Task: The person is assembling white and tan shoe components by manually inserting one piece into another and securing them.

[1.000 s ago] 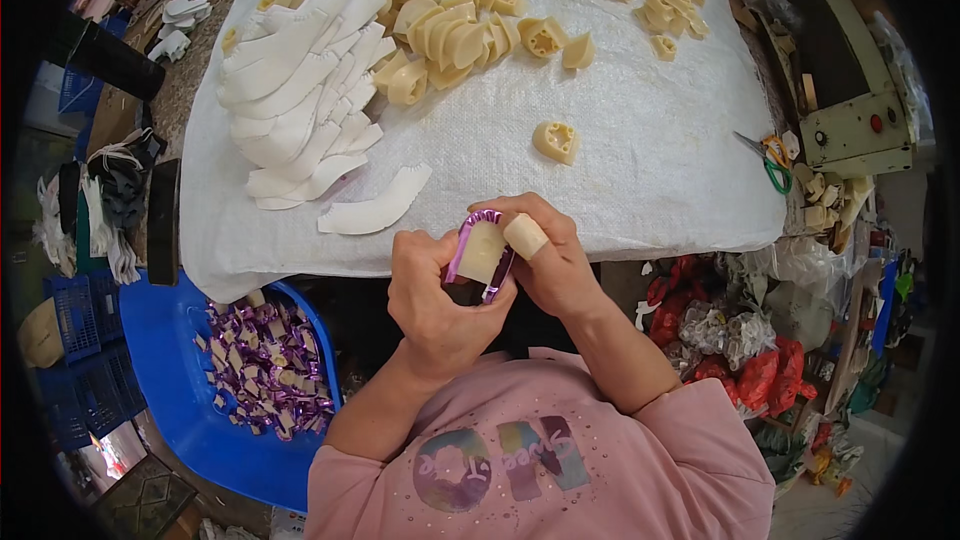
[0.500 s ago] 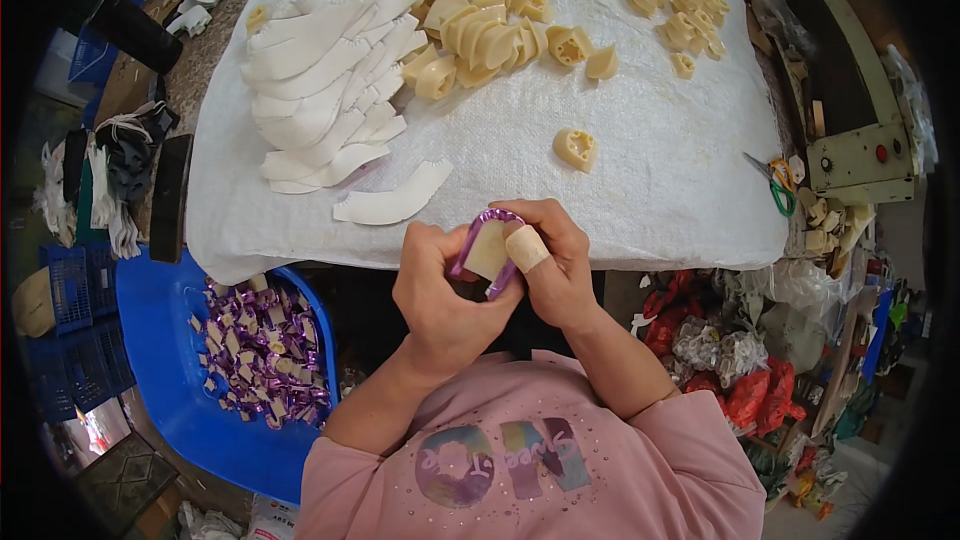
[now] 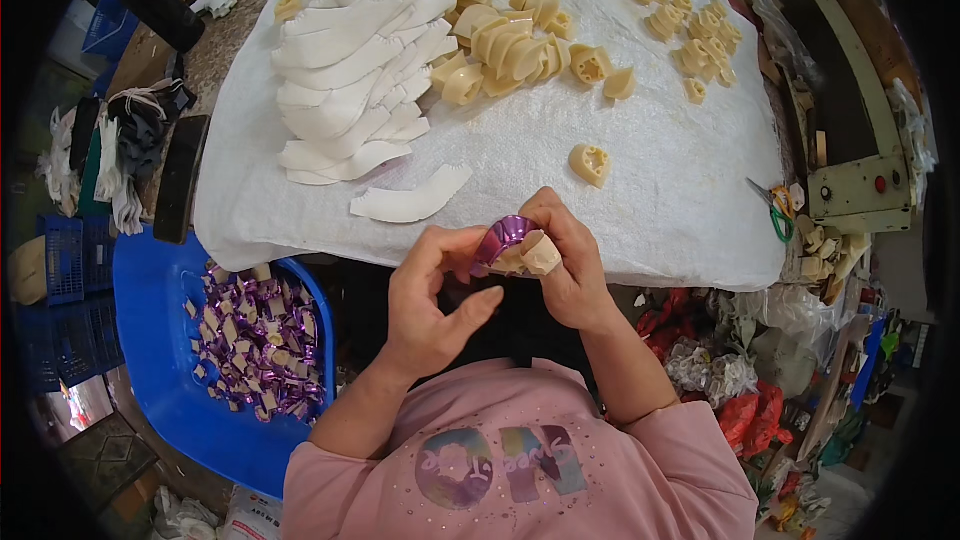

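A shoe heel [image 3: 507, 236] wrapped in shiny purple covering is between my hands, just off the table's near edge. My right hand [image 3: 568, 275] grips it, the thumb, wearing a beige finger cover [image 3: 540, 254], pressed on its near side. The fingers of my left hand [image 3: 425, 305] curl against the heel's left side, with the thumb lifted away from it. Part of the heel is hidden by the fingers. Beyond my hands lie one bare beige heel [image 3: 590, 165] and a single curved white strip [image 3: 412, 198]. A stack of white strips [image 3: 345, 90] stands farther left.
Beige heels [image 3: 510, 52] are heaped at the back of the white-covered table [image 3: 660, 210], with others [image 3: 705, 50] at far right. Scissors [image 3: 778, 212] lie on the right edge. At lower left a blue tub [image 3: 165, 380] holds many purple-covered heels [image 3: 265, 350].
The heel has turned, so its rounded purple outside now shows rather than its pale hollow. My left thumb has come off it. The view has shifted slightly.
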`<state>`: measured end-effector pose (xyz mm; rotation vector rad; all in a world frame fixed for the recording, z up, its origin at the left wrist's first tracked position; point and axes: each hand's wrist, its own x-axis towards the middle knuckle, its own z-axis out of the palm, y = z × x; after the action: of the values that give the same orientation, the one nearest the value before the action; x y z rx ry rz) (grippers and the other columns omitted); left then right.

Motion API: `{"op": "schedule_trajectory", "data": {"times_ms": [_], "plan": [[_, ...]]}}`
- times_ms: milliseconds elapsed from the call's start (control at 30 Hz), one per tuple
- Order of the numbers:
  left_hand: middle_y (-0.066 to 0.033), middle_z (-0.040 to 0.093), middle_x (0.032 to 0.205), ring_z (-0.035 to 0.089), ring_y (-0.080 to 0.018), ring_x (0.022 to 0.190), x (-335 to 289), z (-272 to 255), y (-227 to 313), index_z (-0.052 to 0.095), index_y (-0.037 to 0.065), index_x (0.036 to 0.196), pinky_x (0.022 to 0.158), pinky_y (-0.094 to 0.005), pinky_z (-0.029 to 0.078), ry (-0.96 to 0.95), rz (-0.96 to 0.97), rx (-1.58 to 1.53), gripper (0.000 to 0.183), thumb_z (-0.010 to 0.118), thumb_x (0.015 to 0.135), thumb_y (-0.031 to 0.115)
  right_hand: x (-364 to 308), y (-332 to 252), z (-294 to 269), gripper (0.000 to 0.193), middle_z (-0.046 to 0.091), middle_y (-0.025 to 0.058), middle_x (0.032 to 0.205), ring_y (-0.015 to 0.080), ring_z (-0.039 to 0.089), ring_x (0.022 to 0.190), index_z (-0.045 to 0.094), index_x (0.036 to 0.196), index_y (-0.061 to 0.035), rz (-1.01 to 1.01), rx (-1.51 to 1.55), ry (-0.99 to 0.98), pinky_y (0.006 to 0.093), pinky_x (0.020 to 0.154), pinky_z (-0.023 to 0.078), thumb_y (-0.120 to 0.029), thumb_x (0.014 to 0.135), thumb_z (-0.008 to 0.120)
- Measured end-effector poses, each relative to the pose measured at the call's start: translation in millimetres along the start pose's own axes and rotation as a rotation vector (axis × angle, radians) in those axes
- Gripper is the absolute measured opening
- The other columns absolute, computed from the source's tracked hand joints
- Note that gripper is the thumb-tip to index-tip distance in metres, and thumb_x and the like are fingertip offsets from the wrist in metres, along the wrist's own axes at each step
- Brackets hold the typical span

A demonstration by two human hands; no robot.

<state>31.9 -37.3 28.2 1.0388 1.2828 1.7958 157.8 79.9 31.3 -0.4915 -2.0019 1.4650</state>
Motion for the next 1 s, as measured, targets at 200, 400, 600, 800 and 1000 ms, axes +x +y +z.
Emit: {"op": "schedule_trajectory", "data": {"times_ms": [200, 400, 600, 800, 1000], "plan": [[-0.0111, 0.056, 0.102, 0.055, -0.0158, 0.086, -5, -4, 0, 0.052, -0.006, 0.11, 0.075, -0.0265, 0.045, -0.006, -0.118, -0.138, 0.029, 0.063, 0.085, 0.003, 1, 2, 8, 0.019, 0.051, 0.0005, 0.073, 0.0105, 0.045, 0.062, 0.052, 0.087, -0.0031, 0.317, 0.309, 0.118, 0.0246, 0.056, 0.038, -0.021, 0.093, 0.051], [-0.0096, 0.057, 0.079, 0.058, -0.0235, 0.071, 6, -8, 3, 0.066, 0.002, 0.089, 0.065, -0.032, 0.048, 0.097, 0.354, 0.425, 0.019, 0.067, 0.072, -0.005, 11, -15, 23, 0.021, 0.051, -0.001, 0.073, 0.0075, 0.048, 0.062, 0.053, 0.091, -0.0063, 0.585, 0.78, 0.137, 0.0221, 0.052, 0.038, -0.027, 0.095, 0.049], [-0.0027, 0.059, 0.088, 0.053, -0.0252, 0.082, 10, -12, 17, 0.067, 0.012, 0.077, 0.07, -0.033, 0.044, 0.087, 0.7, 0.847, 0.021, 0.069, 0.057, 0.004, 0, -14, 30, 0.024, 0.053, 0.002, 0.073, 0.0093, 0.05, 0.057, 0.052, 0.091, -0.0072, 0.728, 0.872, 0.069, 0.0227, 0.044, 0.038, -0.029, 0.096, 0.042], [-0.0067, 0.063, 0.099, 0.057, -0.031, 0.101, 7, -14, 19, 0.066, 0.008, 0.079, 0.077, -0.036, 0.047, 0.006, 0.701, 0.737, 0.019, 0.069, 0.062, 0.001, 1, -18, 32, 0.027, 0.054, 0.003, 0.073, 0.0097, 0.049, 0.054, 0.051, 0.09, -0.0067, 0.783, 0.902, 0.008, 0.0229, 0.042, 0.036, -0.03, 0.097, 0.038], [-0.0132, 0.06, 0.095, 0.062, -0.03, 0.084, -5, -44, 28, 0.061, 0.002, 0.084, 0.066, -0.0346, 0.051, 0.076, 0.616, 0.717, 0.023, 0.068, 0.064, -0.008, 11, -22, 41, 0.031, 0.054, 0.0048, 0.066, 0.0117, 0.051, 0.055, 0.053, 0.094, -0.0046, 0.599, 0.382, -0.224, 0.0253, 0.047, 0.04, -0.032, 0.097, 0.039]]}}
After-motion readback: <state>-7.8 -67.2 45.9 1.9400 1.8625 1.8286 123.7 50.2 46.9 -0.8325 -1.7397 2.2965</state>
